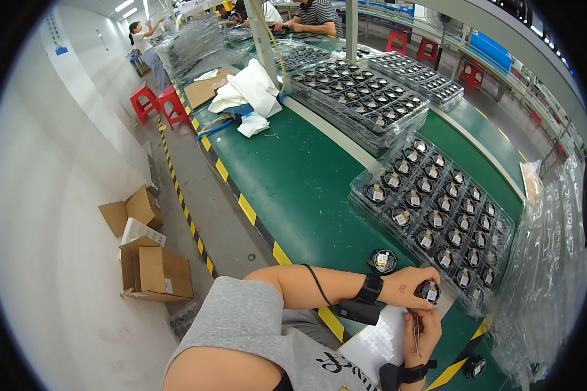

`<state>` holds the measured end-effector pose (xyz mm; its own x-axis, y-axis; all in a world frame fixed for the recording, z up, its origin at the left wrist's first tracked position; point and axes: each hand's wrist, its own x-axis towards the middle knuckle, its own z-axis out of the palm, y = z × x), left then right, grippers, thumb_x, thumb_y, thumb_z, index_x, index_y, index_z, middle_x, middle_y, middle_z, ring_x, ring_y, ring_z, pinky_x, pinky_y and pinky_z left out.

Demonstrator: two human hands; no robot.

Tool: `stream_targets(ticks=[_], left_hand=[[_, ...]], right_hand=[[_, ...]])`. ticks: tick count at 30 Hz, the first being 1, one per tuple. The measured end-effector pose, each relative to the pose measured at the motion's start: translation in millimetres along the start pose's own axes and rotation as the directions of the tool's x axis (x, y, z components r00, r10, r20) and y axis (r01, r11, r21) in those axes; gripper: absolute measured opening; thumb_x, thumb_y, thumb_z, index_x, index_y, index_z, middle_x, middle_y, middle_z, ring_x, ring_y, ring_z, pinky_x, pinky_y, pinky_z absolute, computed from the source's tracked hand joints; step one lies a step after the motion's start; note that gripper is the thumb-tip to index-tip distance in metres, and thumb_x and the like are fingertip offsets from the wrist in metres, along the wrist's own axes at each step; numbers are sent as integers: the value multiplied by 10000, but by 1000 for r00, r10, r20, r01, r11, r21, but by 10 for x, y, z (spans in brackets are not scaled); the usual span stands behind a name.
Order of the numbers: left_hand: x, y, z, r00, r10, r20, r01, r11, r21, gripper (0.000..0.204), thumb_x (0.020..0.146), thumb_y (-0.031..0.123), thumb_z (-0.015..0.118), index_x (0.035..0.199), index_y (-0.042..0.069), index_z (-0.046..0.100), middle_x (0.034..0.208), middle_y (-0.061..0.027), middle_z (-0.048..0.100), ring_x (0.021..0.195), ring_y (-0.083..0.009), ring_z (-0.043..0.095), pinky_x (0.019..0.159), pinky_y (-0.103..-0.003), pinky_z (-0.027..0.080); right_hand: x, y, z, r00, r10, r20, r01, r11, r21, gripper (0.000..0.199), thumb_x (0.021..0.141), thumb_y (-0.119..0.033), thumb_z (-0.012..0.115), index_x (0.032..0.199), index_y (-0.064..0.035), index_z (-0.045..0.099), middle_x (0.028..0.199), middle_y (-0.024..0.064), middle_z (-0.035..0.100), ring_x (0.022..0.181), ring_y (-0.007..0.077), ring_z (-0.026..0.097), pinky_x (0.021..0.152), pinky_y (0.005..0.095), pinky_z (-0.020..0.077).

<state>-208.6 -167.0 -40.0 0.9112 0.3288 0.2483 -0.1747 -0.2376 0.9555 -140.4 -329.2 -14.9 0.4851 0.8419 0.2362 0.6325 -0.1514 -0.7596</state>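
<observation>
My left hand grips a round black unit, at twelve o'clock from my right hand, which seems closed on tweezers. I judge I'm mid-handwork on that unit; the next move calls for a steady hold. The tray lies at one o'clock. Overlapping fingers hide any contact; I can't tell which tweezer end shows.

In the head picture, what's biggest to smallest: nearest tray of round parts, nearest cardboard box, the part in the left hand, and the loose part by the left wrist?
1. Tray
2. Cardboard box
3. Held part and loose part: too alike to rank; the held one is partly covered.
</observation>
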Motion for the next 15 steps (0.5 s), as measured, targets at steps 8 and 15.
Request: stream_targets(ticks=[8,15], left_hand=[[11,46,-19,999,32,26,-33,998,47,498,740,228,752,1094,38,456,842,-77,571,671,-132,538,597,-274,455],[5,73,-7,997,78,5,-78,995,67,485,735,230,754,1081,43,469,819,-75,568,664,-134,547,589,-275,457]], right_hand=[[23,-6,-3,1000,-23,-8,23,1000,10,121,738,40,656,838,2,597,774,82,504,611,189,512,546,268,397],[15,23,-9,999,-34,-8,34,999,20,140,735,42,657,859,6,603,792,95,504,626,215,527,552,280,409]])
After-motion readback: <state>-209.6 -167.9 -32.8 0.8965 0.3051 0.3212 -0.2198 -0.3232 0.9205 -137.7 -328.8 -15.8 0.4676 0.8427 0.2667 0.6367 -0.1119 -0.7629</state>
